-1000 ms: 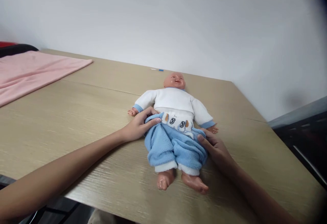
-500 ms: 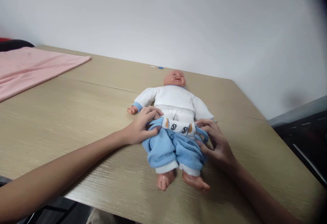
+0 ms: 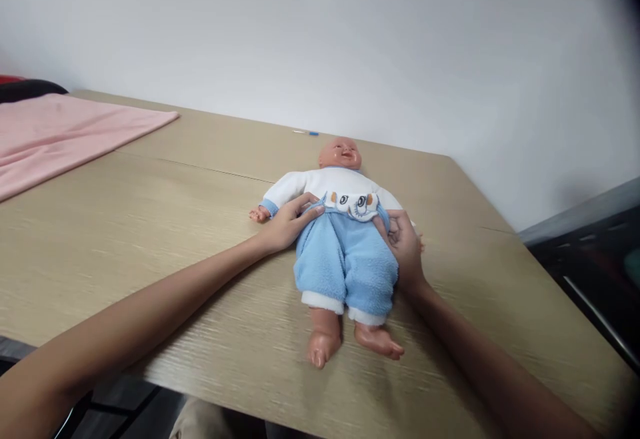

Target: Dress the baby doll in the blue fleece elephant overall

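Note:
A baby doll point(image 3: 340, 153) lies on its back on the table, its feet toward me. It wears a white long-sleeved top point(image 3: 300, 185) with blue trim. Light blue overalls point(image 3: 345, 259) with white cuffs cover its legs and reach up over its belly. Their bib, with embroidered eyes, is folded at the waist. My left hand point(image 3: 290, 222) pinches the overalls' upper edge at the left side of the waist. On the other side my right hand point(image 3: 406, 249) is closed on the same edge, its fingers curled around the blue fabric.
The doll lies on a light wooden table point(image 3: 200, 239). A pink cloth point(image 3: 75, 129) is spread at the far left, near a black and red object point(image 3: 33, 87). A pen with a blue cap point(image 3: 313, 133) rests by the wall. Dark furniture point(image 3: 600, 279) stands beyond the right edge.
Both hands have moved up the doll's body, drawing the overalls from the thighs to the belly. The bib now overlaps the white top, and more of the doll's lower legs shows.

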Motion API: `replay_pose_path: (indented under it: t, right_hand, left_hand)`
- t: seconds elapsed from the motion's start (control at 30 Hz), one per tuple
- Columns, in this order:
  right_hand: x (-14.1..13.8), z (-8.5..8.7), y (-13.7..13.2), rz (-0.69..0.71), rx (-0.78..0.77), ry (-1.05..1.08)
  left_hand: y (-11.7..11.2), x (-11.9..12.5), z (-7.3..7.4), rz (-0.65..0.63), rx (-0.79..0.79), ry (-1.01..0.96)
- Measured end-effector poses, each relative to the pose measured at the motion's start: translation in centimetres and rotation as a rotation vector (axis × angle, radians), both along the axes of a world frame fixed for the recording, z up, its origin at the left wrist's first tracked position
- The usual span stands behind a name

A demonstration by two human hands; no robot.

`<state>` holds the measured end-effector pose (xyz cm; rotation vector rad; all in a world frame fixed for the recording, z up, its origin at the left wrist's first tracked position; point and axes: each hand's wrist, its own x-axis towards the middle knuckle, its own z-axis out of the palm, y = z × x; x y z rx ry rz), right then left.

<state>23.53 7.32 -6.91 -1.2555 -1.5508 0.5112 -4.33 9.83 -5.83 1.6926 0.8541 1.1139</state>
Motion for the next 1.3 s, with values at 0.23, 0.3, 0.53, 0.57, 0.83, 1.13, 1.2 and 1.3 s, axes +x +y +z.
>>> replay_pose_path:
  t: [0.23, 0.3, 0.53, 0.57, 0.83, 1.13, 1.2, 1.3]
  right_hand:
    - [-0.6, 0.2, 0.4, 0.095, -0.133, 0.194]
    - [-0.6, 0.3, 0.0, 0.112, -0.211, 0.240]
    - [0.4, 1.1, -0.2, 0.242, -0.451, 0.261]
    - [0.4, 1.2, -0.2, 0.260, -0.466, 0.270]
    - [-0.7, 1.9, -2.2, 0.167, -0.193, 0.277]
    - [-1.4, 0.4, 0.1, 0.071, -0.077, 0.225]
    - [-1.0, 0.1, 0.3, 0.041, -0.114, 0.198]
    - [-0.5, 0.1, 0.0, 0.038, -0.175, 0.149]
  left_hand:
    - [0.0, -0.8, 0.2, -0.019, -0.097, -0.018]
    - [-0.6, -1.4, 0.3, -0.014, -0.094, 0.035]
    - [-1.9, -2.2, 0.2, -0.011, 0.170, 0.285]
    - [-2.0, -2.1, 0.1, 0.033, 0.223, 0.309]
    - [-2.3, -1.6, 0.2, 0.256, 0.411, 0.208]
    - [-0.7, -0.6, -0.5, 0.230, 0.118, -0.045]
    - [-0.3, -0.7, -0.8, 0.259, 0.032, -0.059]
    - [-0.5, -0.8, -1.0, 0.272, 0.046, 0.043]
